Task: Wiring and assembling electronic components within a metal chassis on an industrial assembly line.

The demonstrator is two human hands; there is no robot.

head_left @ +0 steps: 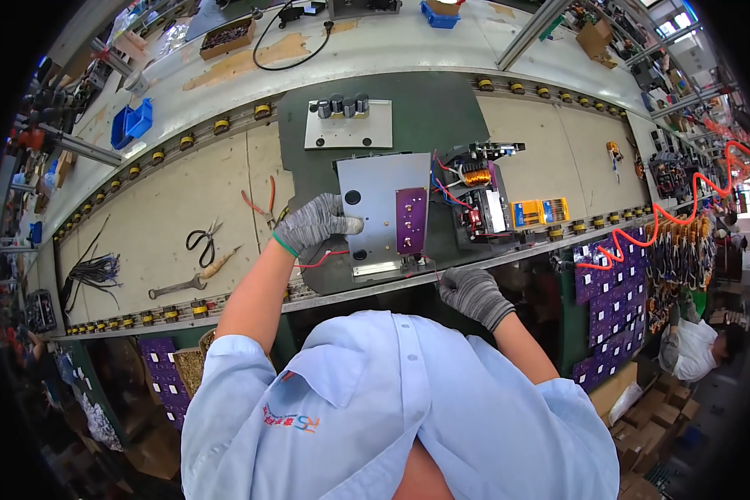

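A grey metal plate lies in front of me on the dark green mat, with a narrow purple circuit board on its right part. My left hand, in a grey knit glove, grips the plate's left edge, thumb on top. A red wire runs out beneath that edge. Beside the plate's lower right corner, my gloved right hand is closed at the bench edge; what its fingertips pinch is too small to make out. To the plate's right sits an electronic assembly with a copper coil and red and blue wires.
A second plate with black capacitors lies beyond. Leftward are pliers, scissors, a wrench, a wooden-handled tool and a cable bundle. Yellow boxes and a red coiled hose are rightward.
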